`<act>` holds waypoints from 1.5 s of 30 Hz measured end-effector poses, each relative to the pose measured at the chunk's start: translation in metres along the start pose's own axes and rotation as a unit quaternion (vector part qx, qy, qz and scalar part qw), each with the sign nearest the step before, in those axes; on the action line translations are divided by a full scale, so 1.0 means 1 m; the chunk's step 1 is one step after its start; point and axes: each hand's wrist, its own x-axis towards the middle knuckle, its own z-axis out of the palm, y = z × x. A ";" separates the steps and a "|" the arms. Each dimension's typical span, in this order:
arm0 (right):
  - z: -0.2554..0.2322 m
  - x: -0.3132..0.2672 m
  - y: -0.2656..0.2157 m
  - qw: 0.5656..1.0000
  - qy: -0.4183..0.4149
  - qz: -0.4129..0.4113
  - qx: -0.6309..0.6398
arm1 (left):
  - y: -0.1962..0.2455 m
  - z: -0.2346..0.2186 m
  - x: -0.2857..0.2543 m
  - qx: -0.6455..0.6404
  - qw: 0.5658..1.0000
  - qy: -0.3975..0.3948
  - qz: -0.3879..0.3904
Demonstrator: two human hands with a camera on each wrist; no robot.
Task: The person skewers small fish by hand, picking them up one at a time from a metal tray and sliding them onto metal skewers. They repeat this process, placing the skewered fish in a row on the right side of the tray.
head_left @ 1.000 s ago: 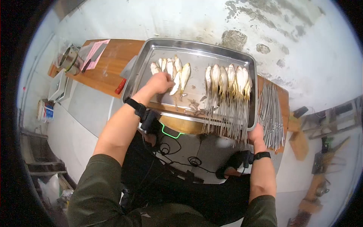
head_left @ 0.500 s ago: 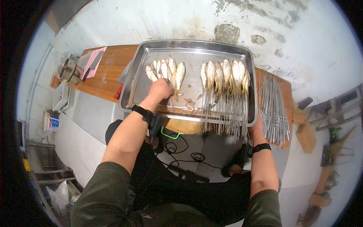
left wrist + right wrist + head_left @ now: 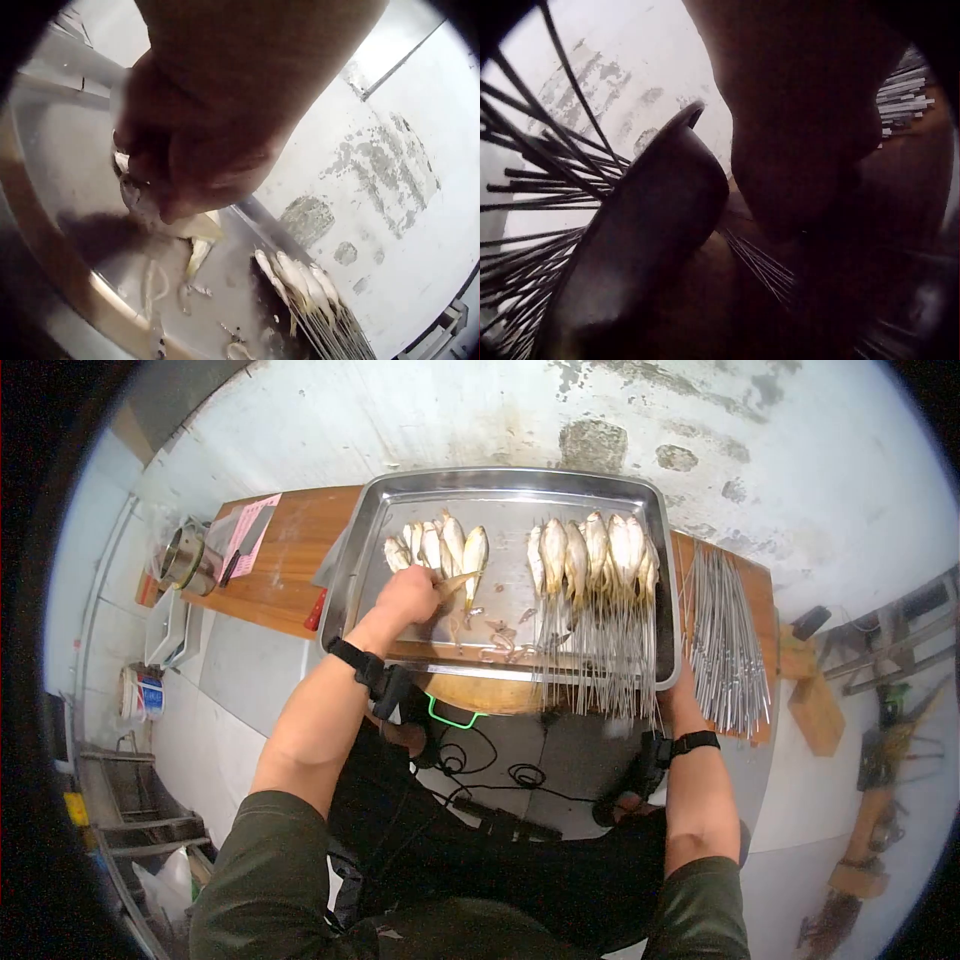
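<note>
I am pinching one small fish [image 3: 455, 582] in my left hand [image 3: 408, 596] over the steel tray [image 3: 500, 485]. My right hand [image 3: 678, 705] is sitting by the tray's near right corner, its grip hidden. One row of skewered fish [image 3: 592, 555] is lying finished, while the loose fish [image 3: 432, 545] and spare skewers [image 3: 725, 645] on the tabletop [image 3: 290, 550] are waiting.

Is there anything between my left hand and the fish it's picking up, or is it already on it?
Nothing visible stands between them: the left hand already grips one small fish in the metal tray, beside the loose fish pile. The skewered fish lie apart, to its right.
</note>
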 end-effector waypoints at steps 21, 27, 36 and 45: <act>-0.028 -0.137 -0.169 0.964 0.143 -0.108 -0.196 | -0.007 -0.030 -0.035 -0.636 0.766 0.052 0.075; -0.037 -0.169 -0.225 0.988 0.087 -0.117 -0.044 | 0.025 -0.032 -0.038 -0.647 0.759 0.046 0.060; 0.079 -0.259 -0.297 0.970 -0.143 -0.043 0.194 | 0.022 -0.024 -0.026 -0.763 0.638 -0.071 0.078; 0.138 -0.261 -0.296 0.959 -0.233 -0.030 0.161 | 0.029 -0.028 -0.028 -0.810 0.584 -0.040 0.029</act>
